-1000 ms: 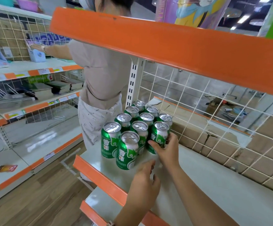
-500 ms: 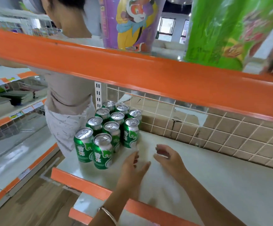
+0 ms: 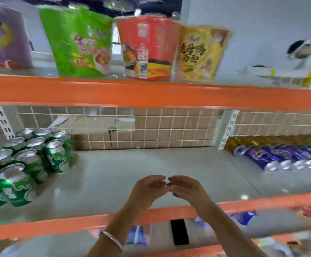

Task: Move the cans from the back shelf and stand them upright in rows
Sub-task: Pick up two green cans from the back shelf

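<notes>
Grey shelf lies beneath your left hand and right hand: loosely curled fingers meet tip to tip, holding nothing. Well left of your fingers, green cans stand upright in rows.

I am wearing the only camera on my head. It is looking forward and a bit down, close to the grey shelf, facing its wire back.

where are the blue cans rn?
Head view: the blue cans lie on their sides at the far right of the middle shelf, just right of the white upright post, across from the standing green cans at far left.
</notes>
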